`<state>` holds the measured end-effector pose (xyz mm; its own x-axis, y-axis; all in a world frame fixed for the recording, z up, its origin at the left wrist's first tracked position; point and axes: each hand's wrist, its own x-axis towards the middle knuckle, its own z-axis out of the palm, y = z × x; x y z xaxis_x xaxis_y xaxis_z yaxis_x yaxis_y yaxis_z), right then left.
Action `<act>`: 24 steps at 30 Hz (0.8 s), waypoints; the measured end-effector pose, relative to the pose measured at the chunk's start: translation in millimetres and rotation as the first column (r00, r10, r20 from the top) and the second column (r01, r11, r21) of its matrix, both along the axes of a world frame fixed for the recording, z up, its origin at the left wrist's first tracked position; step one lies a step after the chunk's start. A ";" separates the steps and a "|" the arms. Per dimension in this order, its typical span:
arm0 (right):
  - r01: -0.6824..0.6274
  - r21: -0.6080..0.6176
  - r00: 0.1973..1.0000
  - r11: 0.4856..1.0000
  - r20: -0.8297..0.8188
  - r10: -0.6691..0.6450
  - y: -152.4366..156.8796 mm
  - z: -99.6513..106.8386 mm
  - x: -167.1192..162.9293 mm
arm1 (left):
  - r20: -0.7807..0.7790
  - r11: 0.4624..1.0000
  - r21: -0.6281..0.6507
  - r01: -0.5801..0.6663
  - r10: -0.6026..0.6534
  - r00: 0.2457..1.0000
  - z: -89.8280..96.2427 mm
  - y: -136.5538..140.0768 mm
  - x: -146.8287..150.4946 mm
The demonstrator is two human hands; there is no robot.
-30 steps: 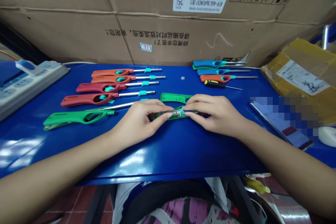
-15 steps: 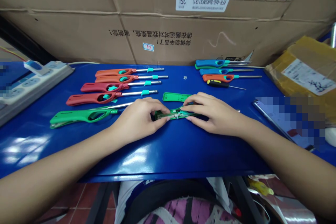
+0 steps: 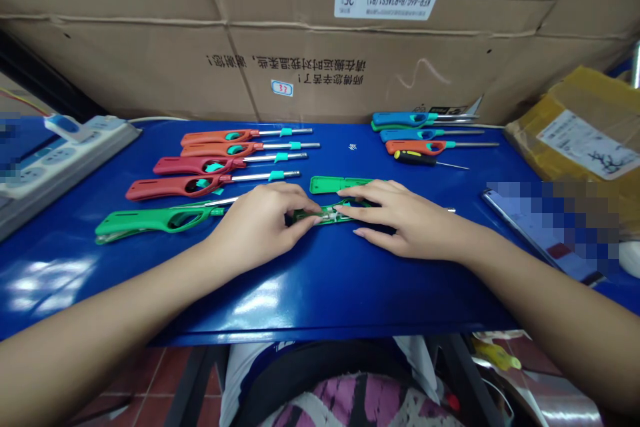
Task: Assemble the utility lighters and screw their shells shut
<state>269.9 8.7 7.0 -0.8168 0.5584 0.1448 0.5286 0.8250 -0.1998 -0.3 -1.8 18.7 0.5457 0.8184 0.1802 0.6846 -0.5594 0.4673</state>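
Observation:
In the middle of the blue table lies an opened green gas lighter (image 3: pixel 330 215), its inner parts exposed. My left hand (image 3: pixel 263 217) is closed in a pinch on its left end, thumb and forefinger on the casing. Over its right part stretches my right hand (image 3: pixel 407 217), fingers apart. Its forefinger touches the inner parts, while the thumb stands off the near edge. My right hand hides much of the lighter's right side; a bit of metal tip shows beyond it. Just behind lies a loose green casing half (image 3: pixel 337 184), partly covered by the right fingers.
At left lie a whole green lighter (image 3: pixel 150 221), two red lighters (image 3: pixel 173 188) and two orange lighters (image 3: pixel 215 139). At back right are more lighters (image 3: pixel 407 120) and a screwdriver (image 3: pixel 417 158). A power strip (image 3: pixel 65 163), phone (image 3: pixel 543 233), taped package (image 3: pixel 580 127) and large carton (image 3: pixel 300 33) surround them.
My right forefinger has shifted left along the opened lighter, and the thumb has come away from its near edge. My left hand has shifted slightly left, still pinching the end.

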 end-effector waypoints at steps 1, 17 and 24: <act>-0.001 -0.002 1.000 1.000 -0.004 0.001 0.1 -0.2 -0.2 | -0.018 1.000 0.006 -0.004 0.004 1.000 0.5 -0.3 0.1; -0.032 0.041 0.999 0.999 0.033 0.031 -2.5 -2.2 -3.5 | -0.107 0.999 0.023 -0.046 0.048 0.993 3.0 -2.0 -1.3; -0.010 0.061 0.999 0.998 0.036 0.008 -6.4 -1.1 -6.9 | -0.078 0.999 0.034 -0.006 0.008 0.997 1.9 -1.7 -2.2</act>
